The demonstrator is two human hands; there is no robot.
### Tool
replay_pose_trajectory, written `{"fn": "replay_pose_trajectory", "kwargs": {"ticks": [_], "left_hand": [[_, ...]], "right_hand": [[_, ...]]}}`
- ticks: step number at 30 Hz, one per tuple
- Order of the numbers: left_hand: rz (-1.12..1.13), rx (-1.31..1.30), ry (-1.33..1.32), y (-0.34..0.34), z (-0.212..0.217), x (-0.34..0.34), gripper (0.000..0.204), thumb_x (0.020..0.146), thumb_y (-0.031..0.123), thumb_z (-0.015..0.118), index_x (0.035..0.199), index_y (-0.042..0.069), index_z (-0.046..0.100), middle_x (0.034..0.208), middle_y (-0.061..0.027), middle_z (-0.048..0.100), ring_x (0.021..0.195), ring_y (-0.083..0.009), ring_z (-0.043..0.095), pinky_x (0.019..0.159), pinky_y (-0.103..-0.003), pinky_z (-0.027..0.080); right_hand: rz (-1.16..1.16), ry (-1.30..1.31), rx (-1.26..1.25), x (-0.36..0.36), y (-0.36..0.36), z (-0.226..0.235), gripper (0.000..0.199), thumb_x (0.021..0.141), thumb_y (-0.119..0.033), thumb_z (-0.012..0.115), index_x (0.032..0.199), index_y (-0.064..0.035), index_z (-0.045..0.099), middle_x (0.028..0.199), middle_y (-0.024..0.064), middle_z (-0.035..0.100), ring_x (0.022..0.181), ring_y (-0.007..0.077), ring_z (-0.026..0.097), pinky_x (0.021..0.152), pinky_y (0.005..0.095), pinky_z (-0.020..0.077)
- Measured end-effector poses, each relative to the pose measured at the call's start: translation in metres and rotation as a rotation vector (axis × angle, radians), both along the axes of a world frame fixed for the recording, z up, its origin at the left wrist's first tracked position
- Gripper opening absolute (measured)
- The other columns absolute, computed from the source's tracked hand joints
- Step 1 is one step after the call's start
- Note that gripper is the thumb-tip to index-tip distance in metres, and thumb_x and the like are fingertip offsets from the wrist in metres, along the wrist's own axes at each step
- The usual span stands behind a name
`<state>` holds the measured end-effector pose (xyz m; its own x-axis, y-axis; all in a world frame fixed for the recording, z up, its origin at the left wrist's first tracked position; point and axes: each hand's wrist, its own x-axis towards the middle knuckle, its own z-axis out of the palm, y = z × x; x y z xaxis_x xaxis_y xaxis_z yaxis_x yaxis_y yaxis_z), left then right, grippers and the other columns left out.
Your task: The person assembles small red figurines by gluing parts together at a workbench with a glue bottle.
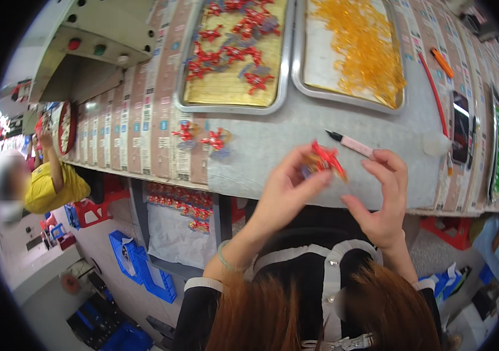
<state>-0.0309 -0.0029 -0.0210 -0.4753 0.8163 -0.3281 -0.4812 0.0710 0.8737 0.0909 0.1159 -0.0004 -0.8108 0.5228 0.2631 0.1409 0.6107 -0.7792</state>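
1. Pinching a small red toy piece [326, 158], the left hand [287, 193] has its fingertips clamped on it above the table's [273, 146] near edge.
2. Touching the same piece, the right hand [384, 202] has its fingers loosely apart.
3. Lying just beyond, a pink pen [352, 143] rests on the table.

The small plastic figure [326, 158] between the fingers is bright red with a bluish part. One shallow steel tray [284, 70] holds a gold sheet strewn with red and blue pieces; the neighbouring steel tray [305, 88] carries translucent amber-yellow ones, beside a pale pink pen [352, 143] with a black tip
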Motion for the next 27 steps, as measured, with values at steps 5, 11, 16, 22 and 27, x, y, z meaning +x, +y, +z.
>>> {"fn": "replay_pose_trajectory", "kwargs": {"ticks": [5,11,16,22,27], "left_hand": [[0.019,-0.674,0.912,-0.027,-0.001,-0.057,0.025,0.073,0.013,0.06,0.094,0.001,0.051,0.085,-0.0107,0.055,0.077,-0.0202,0.053,0.064,-0.029,0.042],[0.24,-0.584,1.356,-0.002,-0.008,-0.113,0.025,0.074,0.008,0.054,0.098,0.002,0.051,0.087,-0.0159,0.054,0.082,-0.0318,0.051,0.07,-0.039,0.04],[0.192,-0.611,1.331,0.031,-0.031,-0.14,0.025,0.077,0.008,0.049,0.101,0.004,0.051,0.08,-0.0162,0.057,0.074,-0.0323,0.053,0.066,-0.04,0.041],[0.435,-0.495,1.145,0.019,-0.024,-0.143,0.017,0.079,0.01,0.049,0.091,0.001,0.056,0.075,-0.012,0.058,0.072,-0.0235,0.057,0.062,-0.033,0.043],[0.418,0.146,-0.124,-0.004,-0.005,-0.114,0.029,0.083,0.01,0.043,0.111,0.004,0.045,0.087,-0.0079,0.056,0.078,-0.0187,0.057,0.063,-0.025,0.046]], "right_hand": [[-0.075,-0.066,-0.033,0.005,0.02,-0.023,0.049,0.06,-0.003,0.066,0.105,-0.0037,0.046,0.107,0.0134,0.042,0.091,0.0242,0.045,0.074,0.0301,0.0385],[-0.211,-0.021,-0.036,-0.017,0.046,-0.017,0.035,0.065,-0.003,0.061,0.098,-0.0026,0.05,0.097,0.0116,0.05,0.084,0.0216,0.049,0.069,0.0287,0.0387],[-0.108,-0.048,0.225,-0.064,0.074,-0.032,0.01,0.07,-0.003,0.056,0.08,-0.0022,0.058,0.081,0.0069,0.055,0.077,0.0233,0.048,0.067,0.0294,0.0393],[0.066,-0.218,0.544,-0.103,0.093,-0.042,0.008,0.065,-0.007,0.058,0.072,-0.0053,0.061,0.077,0.0058,0.051,0.08,0.021,0.046,0.07,0.0317,0.0385],[0.16,-0.285,0.547,-0.114,0.102,-0.041,0.006,0.065,-0.007,0.057,0.07,-0.0047,0.059,0.078,0.0057,0.049,0.08,0.0208,0.046,0.071,0.0318,0.0383]]}}
